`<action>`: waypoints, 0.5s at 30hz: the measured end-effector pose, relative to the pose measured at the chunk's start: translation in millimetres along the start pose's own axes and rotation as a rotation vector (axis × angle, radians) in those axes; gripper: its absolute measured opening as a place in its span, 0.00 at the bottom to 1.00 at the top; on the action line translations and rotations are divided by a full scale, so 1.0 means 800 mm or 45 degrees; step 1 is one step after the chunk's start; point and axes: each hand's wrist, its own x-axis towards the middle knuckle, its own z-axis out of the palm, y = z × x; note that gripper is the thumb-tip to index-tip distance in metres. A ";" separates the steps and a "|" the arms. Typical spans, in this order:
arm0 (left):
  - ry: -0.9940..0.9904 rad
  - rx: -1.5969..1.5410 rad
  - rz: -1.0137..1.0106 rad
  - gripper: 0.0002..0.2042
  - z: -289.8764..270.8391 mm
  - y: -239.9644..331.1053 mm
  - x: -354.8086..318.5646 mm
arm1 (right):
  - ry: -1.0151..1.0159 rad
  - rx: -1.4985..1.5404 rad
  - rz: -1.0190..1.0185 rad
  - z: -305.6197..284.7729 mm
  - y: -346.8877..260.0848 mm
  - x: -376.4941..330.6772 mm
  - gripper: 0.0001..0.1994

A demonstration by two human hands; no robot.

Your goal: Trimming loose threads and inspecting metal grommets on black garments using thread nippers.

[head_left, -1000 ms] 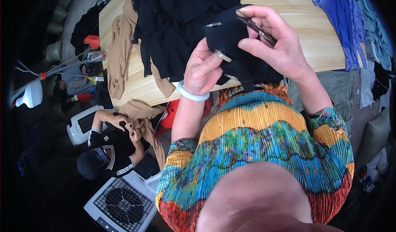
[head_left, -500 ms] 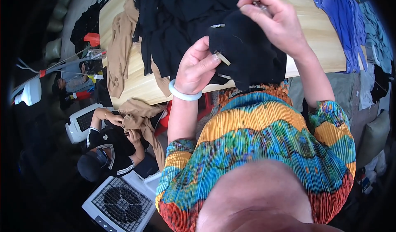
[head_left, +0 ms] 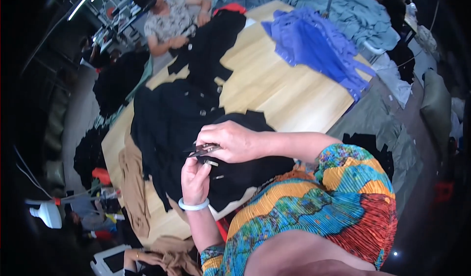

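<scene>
Close together, both hands (head_left: 216, 160) work snips (head_left: 203, 150) over black garment (head_left: 171, 124).

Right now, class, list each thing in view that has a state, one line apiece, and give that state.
Left hand: pinching black garment.
Right hand: gripping small snips.
Small snips: blades look nearly closed.
Black garment: crumpled, lying on wooden table.
Blue garment: heaped, untouched.
White bracelet: on left wrist.

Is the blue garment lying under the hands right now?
No, the blue garment lies at the table's far side, while both hands work over the black garment.
</scene>
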 end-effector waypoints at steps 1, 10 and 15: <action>-0.047 0.007 0.027 0.13 0.009 0.004 0.009 | 0.037 -0.003 -0.018 -0.009 -0.003 0.000 0.04; -0.074 -0.155 0.141 0.19 0.080 0.019 0.102 | 0.301 0.513 0.334 -0.123 -0.004 0.008 0.05; -0.120 -0.395 0.176 0.17 0.089 0.008 0.116 | 0.472 0.569 0.472 -0.170 0.000 -0.007 0.04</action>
